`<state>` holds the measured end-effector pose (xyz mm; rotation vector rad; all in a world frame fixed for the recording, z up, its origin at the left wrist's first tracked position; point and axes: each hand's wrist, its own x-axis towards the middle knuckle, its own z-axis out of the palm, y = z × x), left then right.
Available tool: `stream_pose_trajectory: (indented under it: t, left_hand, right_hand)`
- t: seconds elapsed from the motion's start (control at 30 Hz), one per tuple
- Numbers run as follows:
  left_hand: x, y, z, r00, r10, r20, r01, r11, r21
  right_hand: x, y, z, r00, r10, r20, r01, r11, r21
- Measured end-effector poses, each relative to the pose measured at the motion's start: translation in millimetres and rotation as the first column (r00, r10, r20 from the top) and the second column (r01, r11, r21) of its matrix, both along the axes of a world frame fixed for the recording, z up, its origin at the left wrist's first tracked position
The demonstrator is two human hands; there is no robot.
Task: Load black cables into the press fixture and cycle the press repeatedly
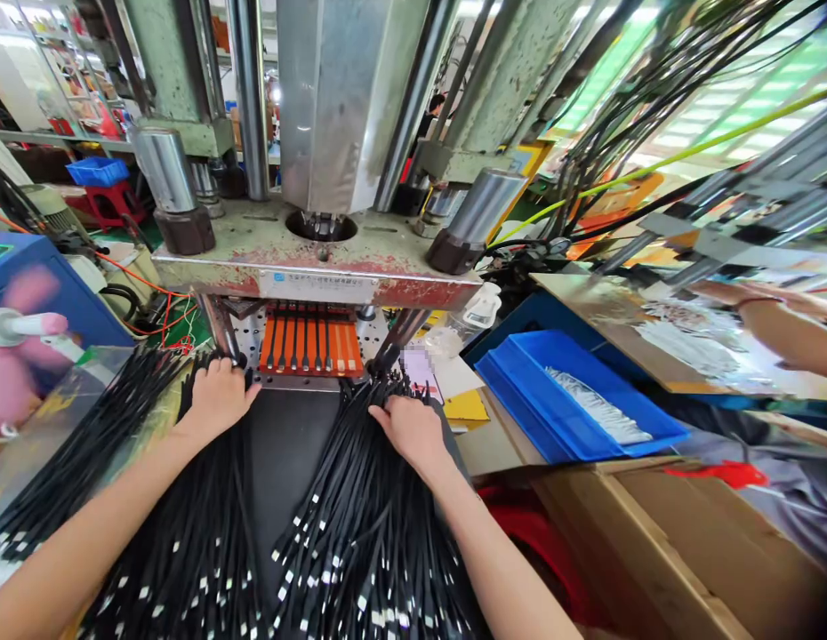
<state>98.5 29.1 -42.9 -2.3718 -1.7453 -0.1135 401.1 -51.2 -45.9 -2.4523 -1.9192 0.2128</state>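
Black cables lie under the left hand and right hand.

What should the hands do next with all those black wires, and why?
Probably the right hand should pinch a few wire ends from the right bundle and lift them toward the orange mold. Its fingertips already lie among those ends, right before the mold, whose rightmost slots seem free; the left hand rests on the left bundle.

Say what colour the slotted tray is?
The tray is orange, with black cables in its slots; head view.
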Motion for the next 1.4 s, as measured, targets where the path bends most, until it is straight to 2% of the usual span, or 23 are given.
stream_pose_trajectory:
  t: [0.07, 0.1, 0.27, 0.33, 0.47, 0.53, 0.6, 0.67, 0.73, 0.8, 0.9, 0.97, 1.07, 1.17, 1.3, 1.4]
  left_hand:
    - [-2, -4, -7.5, 0.996, 0.025, -0.087, -0.031, 0.997, -0.072]
    - [-2, -3, -9.0, 0.996, 0.034, -0.080, -0.042, 0.995, -0.095]
    - [-12, 16, -1.3, 0.979, 0.082, 0.185, -0.049, 0.983, -0.179]
    - [-18, 20, 4.2, 0.944, 0.053, 0.326, 0.003, 0.986, -0.168]
    - [-24, 18, 17.1, 0.746, -0.048, 0.664, 0.116, 0.991, -0.059]
    - [-21, 14, 26.3, 0.675, -0.067, 0.735, 0.118, 0.993, -0.019]
    - [-16, 9, 38.2, 0.639, -0.092, 0.764, 0.133, 0.991, 0.008]
    - [-7, 2, 52.0, 0.602, -0.136, 0.787, 0.183, 0.983, 0.031]
    - [2, -6, 66.3, 0.548, -0.180, 0.817, 0.248, 0.968, 0.046]
    - [12, -14, 79.0, 0.480, -0.201, 0.854, 0.316, 0.948, 0.046]
    - [25, -23, 91.6, 0.367, -0.176, 0.914, 0.401, 0.916, 0.016]
    - [33, -25, 95.7, 0.302, -0.124, 0.945, 0.454, 0.891, -0.028]
    - [43, -26, 98.7, 0.222, -0.013, 0.975, 0.520, 0.848, -0.107]
    - [53, -25, 103.2, 0.173, 0.070, 0.982, 0.577, 0.801, -0.158]
    - [65, -25, 114.5, 0.207, 0.072, 0.976, 0.647, 0.738, -0.192]
    - [73, -25, 123.0, 0.239, 0.018, 0.971, 0.679, 0.712, -0.180]
  right_hand:
    - [-3, -3, -2.5, 0.998, 0.025, -0.062, -0.028, 0.999, -0.040]
    - [-5, -3, -2.6, 0.996, 0.027, -0.087, -0.030, 0.999, -0.044]
    - [-9, 3, -3.2, 0.999, -0.018, -0.042, 0.017, 0.999, -0.031]
    - [-8, 4, -7.0, 0.993, -0.025, -0.115, 0.026, 1.000, 0.003]
    - [2, 3, -18.7, 0.923, -0.084, -0.376, 0.115, 0.991, 0.062]
    - [8, 2, -23.0, 0.859, -0.108, -0.501, 0.169, 0.983, 0.078]
    - [10, 2, -23.9, 0.810, -0.122, -0.574, 0.211, 0.973, 0.091]
    - [7, 5, -21.8, 0.848, -0.129, -0.514, 0.218, 0.969, 0.116]
    - [1, 11, -18.9, 0.923, -0.140, -0.358, 0.197, 0.972, 0.128]
    - [-5, 17, -17.8, 0.949, -0.149, -0.279, 0.185, 0.977, 0.108]
    - [-7, 21, -20.8, 0.917, -0.150, -0.369, 0.196, 0.976, 0.092]
    - [-5, 16, -23.6, 0.884, -0.133, -0.448, 0.223, 0.963, 0.153]
    - [-7, 4, -20.9, 0.842, -0.051, -0.537, 0.280, 0.892, 0.354]
    - [-21, -8, -3.0, 0.737, 0.162, -0.656, 0.318, 0.774, 0.548]
    - [-57, -17, 39.0, 0.499, 0.515, -0.697, 0.265, 0.675, 0.688]
    - [-76, -17, 65.5, 0.362, 0.633, -0.685, 0.259, 0.638, 0.726]
